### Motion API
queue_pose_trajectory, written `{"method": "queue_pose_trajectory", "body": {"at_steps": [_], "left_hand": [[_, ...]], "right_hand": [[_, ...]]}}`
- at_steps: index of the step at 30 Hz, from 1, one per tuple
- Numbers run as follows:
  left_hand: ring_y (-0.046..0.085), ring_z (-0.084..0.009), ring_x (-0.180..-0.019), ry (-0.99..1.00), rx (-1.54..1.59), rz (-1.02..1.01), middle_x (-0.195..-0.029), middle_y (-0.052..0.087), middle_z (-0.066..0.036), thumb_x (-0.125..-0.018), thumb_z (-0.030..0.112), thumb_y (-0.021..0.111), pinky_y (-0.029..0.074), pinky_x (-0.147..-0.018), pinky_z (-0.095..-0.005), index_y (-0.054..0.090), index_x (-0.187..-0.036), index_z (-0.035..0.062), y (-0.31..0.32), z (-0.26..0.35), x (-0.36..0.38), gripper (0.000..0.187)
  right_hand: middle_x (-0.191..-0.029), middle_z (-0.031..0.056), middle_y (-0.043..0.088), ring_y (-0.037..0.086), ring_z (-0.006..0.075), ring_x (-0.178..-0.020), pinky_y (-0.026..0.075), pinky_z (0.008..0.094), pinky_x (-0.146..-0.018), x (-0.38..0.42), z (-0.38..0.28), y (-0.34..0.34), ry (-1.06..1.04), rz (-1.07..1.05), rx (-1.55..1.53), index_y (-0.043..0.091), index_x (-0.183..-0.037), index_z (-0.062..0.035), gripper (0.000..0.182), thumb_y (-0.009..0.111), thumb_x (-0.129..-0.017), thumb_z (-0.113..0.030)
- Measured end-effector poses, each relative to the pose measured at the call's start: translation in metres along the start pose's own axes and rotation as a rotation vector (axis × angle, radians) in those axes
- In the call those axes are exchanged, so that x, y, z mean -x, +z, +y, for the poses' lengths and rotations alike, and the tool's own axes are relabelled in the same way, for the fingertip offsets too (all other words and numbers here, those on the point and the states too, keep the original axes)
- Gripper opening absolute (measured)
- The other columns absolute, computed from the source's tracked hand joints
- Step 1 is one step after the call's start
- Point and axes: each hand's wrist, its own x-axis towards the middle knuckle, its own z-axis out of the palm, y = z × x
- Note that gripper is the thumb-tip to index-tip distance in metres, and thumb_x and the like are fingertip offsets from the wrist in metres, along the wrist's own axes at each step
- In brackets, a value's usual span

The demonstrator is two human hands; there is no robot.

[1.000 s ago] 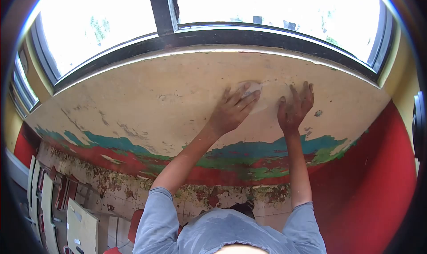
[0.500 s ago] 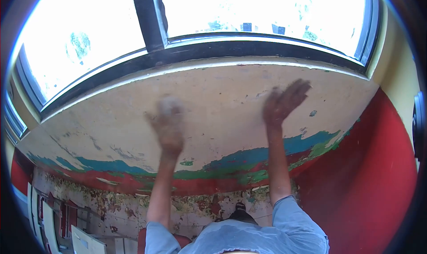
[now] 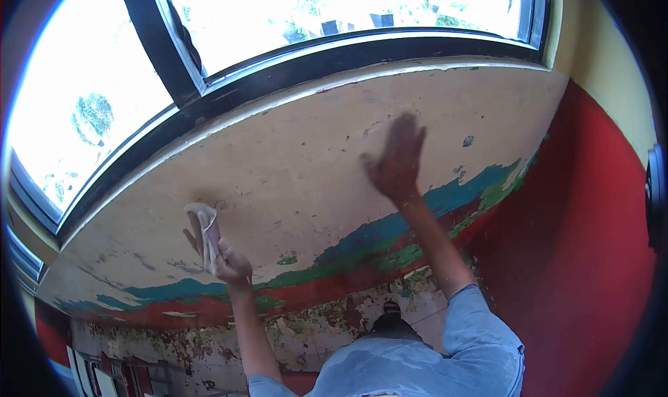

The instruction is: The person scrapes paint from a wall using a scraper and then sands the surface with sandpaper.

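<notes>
A folded, dust-whitened piece of sandpaper [image 3: 209,219] with a pinkish inner face is held in my left hand [image 3: 221,256], its fingers closed around it. That hand is in front of the cream painted wall [image 3: 306,167], low on the left, and pale dust coats the fingers. Higher up and to the right, my right hand [image 3: 400,162] is spread over the same wall, thumb out, slightly blurred, holding nothing. Small chips and scuffs mark the cream paint around both hands.
Above runs a dark window frame [image 3: 292,61]. Blue, green and red paint [image 3: 362,242] peels along the wall's lower part. A red wall [image 3: 557,258] stands at right. Paint flakes litter the floor [image 3: 306,347]; boards [image 3: 104,381] lie at lower left.
My left hand has moved left and down across the wall, the folded sandpaper now plainer to see. My right hand has shifted left and points more upward. The camera view has tilted.
</notes>
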Motion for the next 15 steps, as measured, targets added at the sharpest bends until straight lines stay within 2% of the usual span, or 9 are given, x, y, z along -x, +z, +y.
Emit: {"method": "queue_pose_trajectory", "body": {"at_steps": [2,4,6,8,10,13,15], "left_hand": [[0.053,-0.0318,-0.110,-0.097,-0.020,0.015,-0.119,0.053,-0.026,-0.094,0.015,0.041,0.041,-0.090,-0.0371,0.051,-0.114,-0.0136,-0.010,-0.021,0.017,0.037],[0.058,-0.0288,-0.098,-0.243,0.029,0.015,-0.111,0.058,-0.024,-0.094,0.016,0.042,0.044,-0.083,-0.0353,0.052,-0.112,-0.0137,-0.015,-0.037,0.033,0.036],[0.059,-0.0252,-0.085,-0.348,0.106,-0.020,-0.102,0.061,-0.021,-0.094,0.017,0.043,0.046,-0.075,-0.0336,0.054,-0.108,-0.0133,-0.024,-0.038,0.036,0.036],[0.059,-0.0228,-0.077,-0.322,0.191,0.054,-0.094,0.062,-0.019,-0.094,0.018,0.044,0.046,-0.069,-0.0328,0.056,-0.106,-0.0127,-0.022,-0.019,0.021,0.035],[0.058,-0.0218,-0.074,-0.191,0.275,0.258,-0.088,0.062,-0.016,-0.094,0.018,0.044,0.046,-0.067,-0.0330,0.057,-0.104,-0.0119,0.010,0.028,-0.003,0.034],[0.059,-0.0218,-0.083,-0.342,0.365,0.168,-0.095,0.063,-0.018,-0.093,0.020,0.046,0.045,-0.072,-0.0321,0.056,-0.109,-0.0090,0.025,0.039,0.011,0.034],[0.058,-0.0237,-0.093,-0.305,0.340,-0.159,-0.107,0.060,-0.021,-0.091,0.021,0.052,0.044,-0.081,-0.0337,0.054,-0.116,-0.0057,0.024,0.043,0.011,0.037]], "right_hand": [[-0.141,0.0313,0.021,0.017,0.0434,-0.134,0.008,0.0580,-0.106,-0.010,0.013,-0.005,0.095,0.083,-0.033,0.024,-0.134,0.0119,0.083,0.048,-0.086,-0.051],[-0.140,0.0340,0.019,0.015,0.0481,-0.133,0.009,0.0587,-0.106,-0.016,0.005,-0.007,0.137,0.135,-0.039,0.024,-0.133,0.0138,0.083,0.049,-0.086,-0.050],[-0.140,0.0338,0.020,0.016,0.0486,-0.132,0.011,0.0586,-0.106,-0.011,-0.026,-0.003,0.092,0.038,-0.066,0.025,-0.132,0.0132,0.082,0.050,-0.085,-0.049],[-0.140,0.0327,0.022,0.017,0.0484,-0.132,0.014,0.0585,-0.105,0.001,-0.053,0.000,0.030,-0.048,-0.125,0.027,-0.132,0.0123,0.080,0.052,-0.084,-0.047],[-0.140,0.0308,0.024,0.019,0.0477,-0.132,0.018,0.0585,-0.104,0.017,-0.069,0.002,-0.057,-0.126,-0.210,0.028,-0.132,0.0110,0.079,0.054,-0.083,-0.046],[-0.141,0.0256,0.027,0.024,0.0444,-0.131,0.021,0.0584,-0.103,0.034,-0.074,-0.010,-0.136,-0.317,-0.432,0.030,-0.134,0.0066,0.079,0.060,-0.080,-0.043],[-0.143,0.0224,0.027,0.026,0.0415,-0.132,0.021,0.0594,-0.103,0.028,-0.047,-0.034,-0.264,-0.353,-0.837,0.034,-0.134,0.0003,0.078,0.065,-0.076,-0.042]]}}
